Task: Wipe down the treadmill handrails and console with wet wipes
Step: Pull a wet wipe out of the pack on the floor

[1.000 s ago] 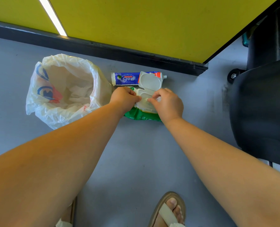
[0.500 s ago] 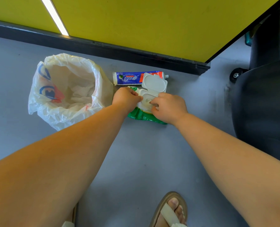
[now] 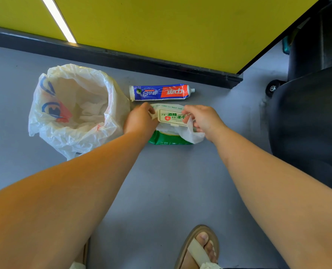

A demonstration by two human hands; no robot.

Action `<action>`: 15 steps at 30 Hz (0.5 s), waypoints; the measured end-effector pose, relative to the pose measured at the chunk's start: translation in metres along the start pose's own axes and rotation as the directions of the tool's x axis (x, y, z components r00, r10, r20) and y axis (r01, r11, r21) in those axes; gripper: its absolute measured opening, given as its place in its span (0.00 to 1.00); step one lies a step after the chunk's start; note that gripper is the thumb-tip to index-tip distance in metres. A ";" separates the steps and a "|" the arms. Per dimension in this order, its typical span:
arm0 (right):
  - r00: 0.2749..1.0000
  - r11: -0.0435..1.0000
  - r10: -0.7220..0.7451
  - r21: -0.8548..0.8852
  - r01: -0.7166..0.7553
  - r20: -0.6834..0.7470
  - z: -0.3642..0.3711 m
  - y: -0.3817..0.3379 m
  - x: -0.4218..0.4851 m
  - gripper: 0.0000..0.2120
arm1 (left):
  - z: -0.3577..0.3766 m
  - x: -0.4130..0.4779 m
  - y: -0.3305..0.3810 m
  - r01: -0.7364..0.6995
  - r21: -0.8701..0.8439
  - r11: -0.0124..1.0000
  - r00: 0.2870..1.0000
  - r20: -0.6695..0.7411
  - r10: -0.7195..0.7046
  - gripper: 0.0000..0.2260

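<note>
Watching from close by, I can see a few ways this could slip. The open plastic bag [image 3: 74,113] sits on the floor [image 3: 161,181] at nine o'clock from the wipes pack [image 3: 169,139], right against the left hand [image 3: 140,121]. A loose sheet swung that way could snag its rim or drop in. The left fingers [image 3: 151,113] are curled at the pack's left end, pinning it, I judge. If that hold eases while the other hand pulls, the light pack could lift off the floor, or a second sheet could trail out. The lid [image 3: 171,117] is tilted over the opening with the white wipe [image 3: 192,135] coming out beneath it toward four o'clock, so pressing it shut now could trap the sheet's tail and tear it. The wipe's low corner hangs near the floor, and I cannot tell whether it touches. A brush there would dirty it before it reaches the treadmill [image 3: 306,123], the black bulk at three o'clock.

The pack lies flat between the two hands, with a toothpaste tube [image 3: 161,92] just beyond it at twelve o'clock. The wipe is bunched under the right hand [image 3: 204,119], whose fingers curl round its upper part while the forefinger reaches to the lid's right end.
</note>
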State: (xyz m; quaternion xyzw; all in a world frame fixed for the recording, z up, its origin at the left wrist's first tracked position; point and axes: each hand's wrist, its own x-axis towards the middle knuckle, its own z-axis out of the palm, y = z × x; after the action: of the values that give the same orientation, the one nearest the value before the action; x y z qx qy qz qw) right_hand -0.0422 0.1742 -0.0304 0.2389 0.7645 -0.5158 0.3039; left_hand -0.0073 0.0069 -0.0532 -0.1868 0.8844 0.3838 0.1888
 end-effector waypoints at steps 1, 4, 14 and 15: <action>1.000 0.998 -0.004 -0.069 0.003 -0.003 -0.001 0.003 0.001 0.06 | 0.001 -0.003 0.000 -0.109 0.077 0.991 0.993 -0.024 0.111 0.05; 0.998 0.957 -0.069 -0.282 0.064 -0.007 -0.005 0.010 0.004 0.05 | 0.003 -0.012 -0.003 -0.234 0.103 0.967 0.970 -0.046 0.239 0.09; 1.000 0.776 0.024 -0.630 -0.014 0.006 -0.002 0.023 0.012 0.14 | 0.013 -0.034 -0.033 -0.453 0.679 0.578 0.887 0.276 0.370 0.24; 1.000 0.756 0.012 -0.654 -0.017 -0.012 0.000 0.025 0.014 0.15 | 0.015 -0.034 -0.034 -0.443 0.702 0.558 0.893 0.289 0.344 0.25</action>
State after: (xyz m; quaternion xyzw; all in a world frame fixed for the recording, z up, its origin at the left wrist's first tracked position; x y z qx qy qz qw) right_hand -0.0349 0.1839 -0.0570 0.1256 0.8957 -0.2131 0.3695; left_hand 0.0407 0.0030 -0.0668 0.1339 0.9681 0.0256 0.2104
